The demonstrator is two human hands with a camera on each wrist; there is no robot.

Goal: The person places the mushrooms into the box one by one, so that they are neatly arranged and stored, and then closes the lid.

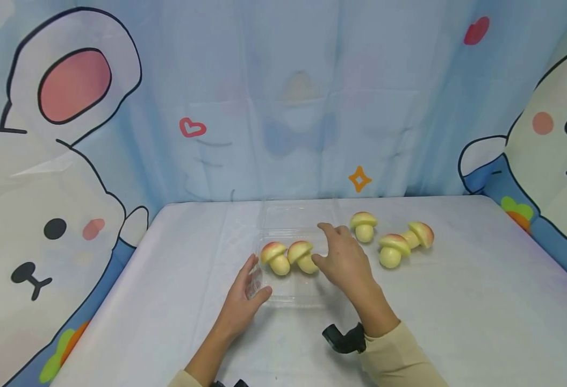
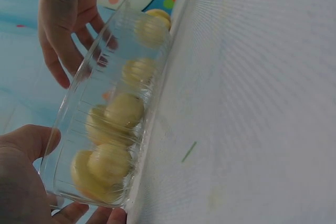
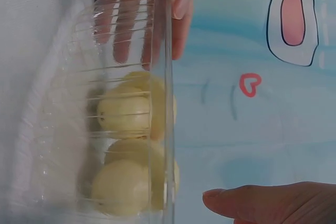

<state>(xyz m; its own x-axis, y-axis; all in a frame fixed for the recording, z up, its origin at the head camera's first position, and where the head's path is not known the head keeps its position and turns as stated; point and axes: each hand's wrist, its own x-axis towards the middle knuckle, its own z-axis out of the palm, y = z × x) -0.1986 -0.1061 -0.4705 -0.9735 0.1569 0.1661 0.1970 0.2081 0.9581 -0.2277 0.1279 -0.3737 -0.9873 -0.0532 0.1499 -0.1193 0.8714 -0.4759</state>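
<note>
A clear plastic box (image 1: 288, 302) sits on the white table with its see-through lid (image 1: 300, 216) folded back behind it. Inside it, side by side, lie two toy mushrooms, a left one (image 1: 274, 257) and a right one (image 1: 302, 257), with yellow stems and reddish-yellow caps. My left hand (image 1: 241, 301) grips the box's left side, its thumb (image 2: 39, 139) at the rim and fingers along the outer wall. My right hand (image 1: 348, 263) is over the box's right part, thumb and fingers spread apart, close to the right mushroom. No object shows between its fingers.
Right of the box, three more toy mushrooms lie on the table (image 1: 457, 312): one near the back (image 1: 363, 226), one in front (image 1: 393, 250) and one tipped sideways (image 1: 421, 234) touching it. A cartoon-printed curtain (image 1: 288, 150) hangs behind the table's far edge.
</note>
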